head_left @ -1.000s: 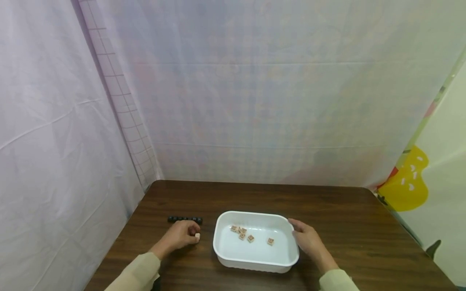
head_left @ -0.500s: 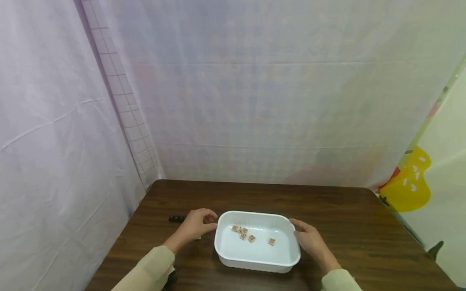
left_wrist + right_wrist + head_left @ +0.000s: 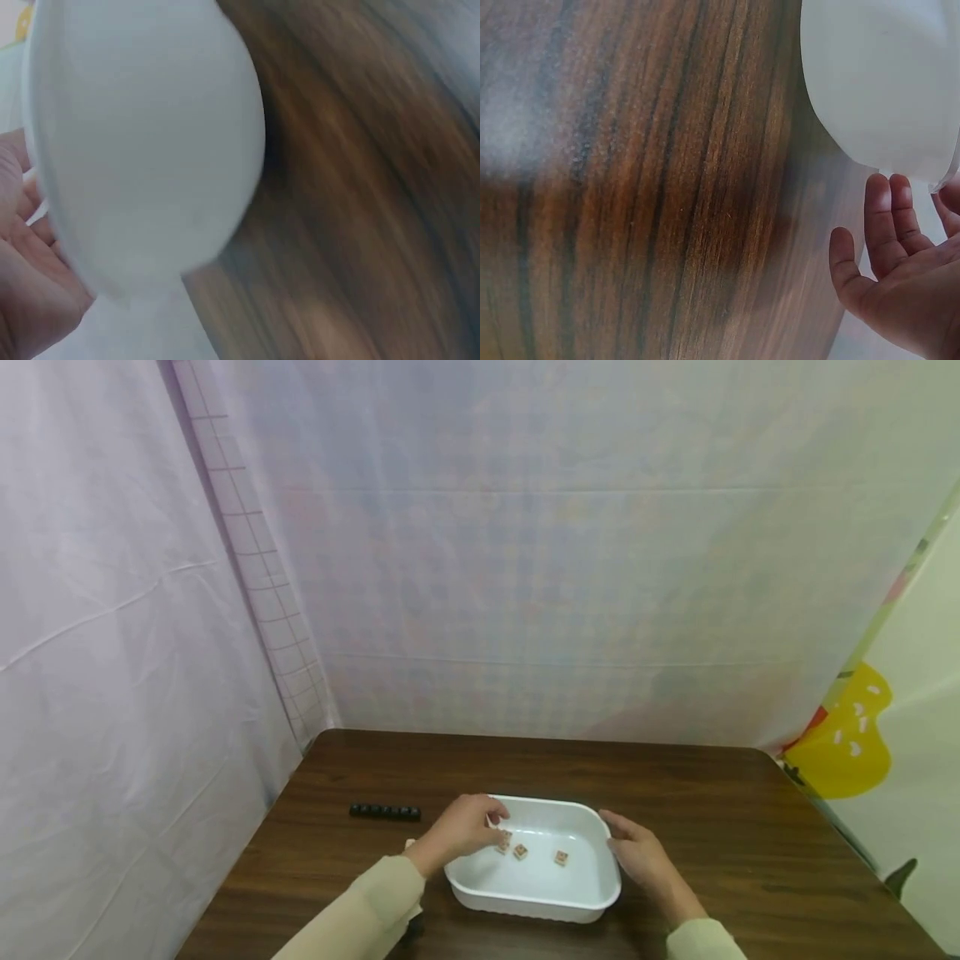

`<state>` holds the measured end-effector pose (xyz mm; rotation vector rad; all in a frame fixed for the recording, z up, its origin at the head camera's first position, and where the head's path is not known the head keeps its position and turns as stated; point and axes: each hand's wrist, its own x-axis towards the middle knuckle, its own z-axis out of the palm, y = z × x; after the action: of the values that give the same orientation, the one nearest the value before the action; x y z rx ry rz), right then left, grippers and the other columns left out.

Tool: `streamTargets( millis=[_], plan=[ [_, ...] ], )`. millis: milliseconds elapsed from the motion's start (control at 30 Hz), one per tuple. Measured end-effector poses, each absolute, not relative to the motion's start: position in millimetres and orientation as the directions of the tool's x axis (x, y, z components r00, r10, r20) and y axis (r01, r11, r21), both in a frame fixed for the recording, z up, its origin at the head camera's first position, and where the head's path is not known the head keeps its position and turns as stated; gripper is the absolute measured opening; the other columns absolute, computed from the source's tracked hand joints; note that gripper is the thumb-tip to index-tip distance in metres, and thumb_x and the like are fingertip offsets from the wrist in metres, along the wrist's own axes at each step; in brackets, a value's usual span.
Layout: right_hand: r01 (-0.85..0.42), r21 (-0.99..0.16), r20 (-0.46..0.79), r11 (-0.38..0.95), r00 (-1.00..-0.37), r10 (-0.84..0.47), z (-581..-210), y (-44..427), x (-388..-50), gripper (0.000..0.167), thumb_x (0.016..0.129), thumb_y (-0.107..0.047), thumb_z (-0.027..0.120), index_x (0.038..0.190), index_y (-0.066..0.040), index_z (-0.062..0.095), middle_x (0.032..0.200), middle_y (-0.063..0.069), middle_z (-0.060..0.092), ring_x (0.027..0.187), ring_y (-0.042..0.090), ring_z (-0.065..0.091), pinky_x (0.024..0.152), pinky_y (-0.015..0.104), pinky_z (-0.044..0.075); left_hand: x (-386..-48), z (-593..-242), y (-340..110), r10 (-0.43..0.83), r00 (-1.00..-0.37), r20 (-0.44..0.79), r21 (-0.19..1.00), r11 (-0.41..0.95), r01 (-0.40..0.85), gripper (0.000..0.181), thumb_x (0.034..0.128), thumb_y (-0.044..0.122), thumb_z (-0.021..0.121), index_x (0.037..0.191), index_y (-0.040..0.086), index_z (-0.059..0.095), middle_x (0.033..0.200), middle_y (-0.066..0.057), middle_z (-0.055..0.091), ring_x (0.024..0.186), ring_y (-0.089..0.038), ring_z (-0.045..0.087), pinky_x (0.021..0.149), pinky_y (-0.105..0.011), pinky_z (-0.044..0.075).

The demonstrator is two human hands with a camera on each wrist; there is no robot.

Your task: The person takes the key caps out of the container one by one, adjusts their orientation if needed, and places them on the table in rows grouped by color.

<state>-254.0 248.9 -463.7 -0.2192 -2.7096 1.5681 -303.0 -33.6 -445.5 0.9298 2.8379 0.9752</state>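
My left hand (image 3: 467, 828) is over the left part of a white rectangular tray (image 3: 536, 911), its thumb and fingertips apart and close to small beige cubes with brown marks. One such cube (image 3: 521, 852) and another cube (image 3: 561, 857) show plainly; others at the left are partly hidden by the hand. On the table, a beige cube (image 3: 409, 843) peeks out beside my left wrist. My right hand (image 3: 637, 856) rests against the tray's right end. The right wrist view shows its fingers (image 3: 881, 217) loosely extended, fingertips at the tray's outer wall.
A straight row of black cubes (image 3: 385, 812) lies left of the tray on the dark wooden table (image 3: 712, 810). White curtains (image 3: 525, 568) hang behind the table and at its left. A yellow shape (image 3: 843, 743) is on the cloth at the right.
My left hand has moved right, from beside the black row to over the tray. A beige cube it was holding now lies on the table. My right hand stays at the tray.
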Motion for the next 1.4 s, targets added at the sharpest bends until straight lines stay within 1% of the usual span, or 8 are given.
streamTargets(
  millis=[267, 467, 667, 867, 967, 1133, 1233, 1400],
  plan=[
    [0.141, -0.86, -0.086, 0.49, -0.987, 0.134, -464.4, 248.1, -254.1, 0.047, 0.094, -0.003, 0.049, 0.14, 0.002, 0.051, 0.139, 0.034, 0.047, 0.124, 0.048, 0.048, 0.098, 0.054, 0.043, -298.5, -462.6, -0.4, 0.531, -0.833, 0.157, 0.426, 0.724, 0.542, 0.02, 0.0767, 0.017, 0.081, 0.094, 0.01, 0.075, 0.074, 0.007, 0.061, 0.069, -0.005, 0.053, 0.067, -0.022, 0.045],
    [0.147, -0.873, -0.092, 0.465, -0.986, 0.138, -466.4, 246.1, -253.3, 0.046, 0.094, -0.002, 0.049, 0.14, 0.002, 0.051, 0.141, 0.034, 0.045, 0.127, 0.048, 0.046, 0.099, 0.053, 0.043, -296.4, -473.3, 12.1, 0.519, -0.843, 0.141, 0.308, 0.786, 0.536, 0.022, 0.0713, 0.019, 0.082, 0.092, 0.014, 0.076, 0.076, 0.009, 0.065, 0.074, -0.008, 0.058, 0.069, -0.022, 0.046],
    [0.141, -0.874, -0.089, 0.465, -0.987, 0.133, -463.9, 244.2, -252.0, 0.046, 0.095, -0.002, 0.049, 0.14, 0.003, 0.051, 0.142, 0.034, 0.043, 0.129, 0.049, 0.044, 0.101, 0.055, 0.041, -293.6, -472.9, 14.3, 0.504, -0.854, 0.13, 0.248, 0.817, 0.52, 0.015, 0.0729, 0.019, 0.08, 0.088, 0.016, 0.078, 0.08, 0.007, 0.067, 0.075, -0.009, 0.059, 0.067, -0.022, 0.046],
    [0.123, -0.881, -0.071, 0.456, -0.989, 0.129, -463.0, 243.0, -252.0, 0.045, 0.095, 0.0, 0.048, 0.14, 0.004, 0.051, 0.14, 0.034, 0.046, 0.125, 0.047, 0.048, 0.098, 0.052, 0.044, -292.9, -470.2, 13.8, 0.519, -0.847, 0.119, 0.257, 0.808, 0.531, 0.016, 0.0731, 0.013, 0.078, 0.089, 0.014, 0.078, 0.083, 0.006, 0.069, 0.078, -0.009, 0.061, 0.072, -0.022, 0.047],
    [0.124, -0.88, -0.07, 0.459, -0.989, 0.133, -463.3, 242.9, -252.8, 0.045, 0.095, -0.001, 0.049, 0.14, 0.004, 0.051, 0.139, 0.034, 0.047, 0.124, 0.047, 0.049, 0.097, 0.051, 0.045, -294.1, -469.6, 13.1, 0.526, -0.843, 0.114, 0.272, 0.799, 0.536, 0.014, 0.0732, 0.011, 0.077, 0.088, 0.012, 0.077, 0.082, 0.004, 0.069, 0.076, -0.01, 0.06, 0.071, -0.023, 0.047],
    [0.134, -0.876, -0.076, 0.464, -0.987, 0.141, -463.3, 242.9, -253.4, 0.045, 0.095, -0.001, 0.049, 0.14, 0.003, 0.052, 0.138, 0.034, 0.048, 0.122, 0.046, 0.051, 0.095, 0.05, 0.047, -296.4, -469.1, 8.5, 0.557, -0.817, 0.152, 0.301, 0.761, 0.575, 0.011, 0.0758, 0.012, 0.076, 0.087, 0.013, 0.078, 0.078, 0.006, 0.067, 0.073, -0.009, 0.057, 0.071, -0.022, 0.046],
    [0.139, -0.875, -0.081, 0.464, -0.986, 0.144, -463.4, 243.3, -253.8, 0.045, 0.095, -0.001, 0.048, 0.14, 0.003, 0.051, 0.138, 0.034, 0.047, 0.123, 0.046, 0.05, 0.096, 0.051, 0.046, -297.1, -467.9, 4.4, 0.577, -0.795, 0.187, 0.307, 0.735, 0.605, 0.016, 0.0769, 0.014, 0.077, 0.093, 0.014, 0.079, 0.082, 0.008, 0.069, 0.078, -0.006, 0.059, 0.075, -0.02, 0.046],
    [0.145, -0.877, -0.087, 0.458, -0.986, 0.145, -463.3, 243.8, -254.1, 0.046, 0.095, -0.001, 0.047, 0.14, 0.004, 0.05, 0.14, 0.034, 0.045, 0.126, 0.048, 0.046, 0.099, 0.052, 0.044, -296.2, -459.3, -3.2, 0.56, -0.807, 0.186, 0.372, 0.72, 0.586, 0.015, 0.0764, 0.012, 0.075, 0.091, 0.012, 0.075, 0.078, 0.008, 0.066, 0.073, -0.006, 0.057, 0.07, -0.022, 0.046]
  ],
)
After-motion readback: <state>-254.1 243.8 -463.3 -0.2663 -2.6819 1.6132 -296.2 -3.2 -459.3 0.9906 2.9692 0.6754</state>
